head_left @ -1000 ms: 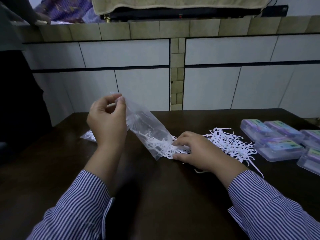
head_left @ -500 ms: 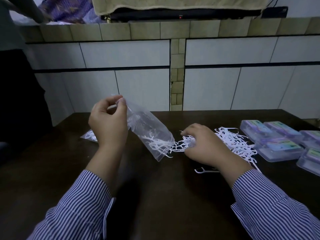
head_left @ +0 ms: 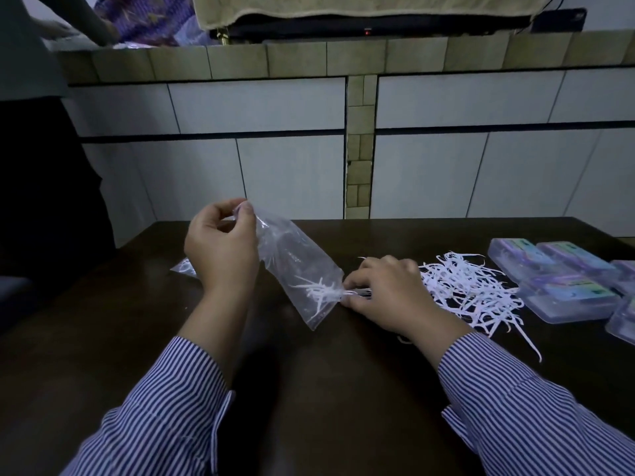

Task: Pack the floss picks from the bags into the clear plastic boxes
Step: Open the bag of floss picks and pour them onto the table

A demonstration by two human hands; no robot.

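The clear plastic bag (head_left: 292,266) is held up by its closed end, which is pinched between the thumb and the curled fingers of the left hand (head_left: 221,250); its open mouth points down toward the worktop (head_left: 343,389). A small bunch of floss picks (head_left: 318,290) is left at the mouth of the bag. The right hand (head_left: 385,293) is placed at this mouth, with its fingers curled around a few picks that stick out.

Several things could go wrong from here. The picks are thin and tangled, so some may be caught in the fold of the bag and left inside. If the bag is shaken too strongly, picks may be thrown over the near or left edge of the worktop. The film is soft, and it may slip out of the pinch.

A loose pile of floss picks (head_left: 470,290) is spread on the worktop just right of the right hand, and it reaches the clear plastic boxes (head_left: 567,290) at the right edge. All these boxes are seen closed, with coloured labels, so a lid must be opened before anything is packed. A second small bag (head_left: 184,267) is partly hidden behind the left hand. Another person's arm (head_left: 92,27) is seen on the tiled ledge (head_left: 309,56) behind.
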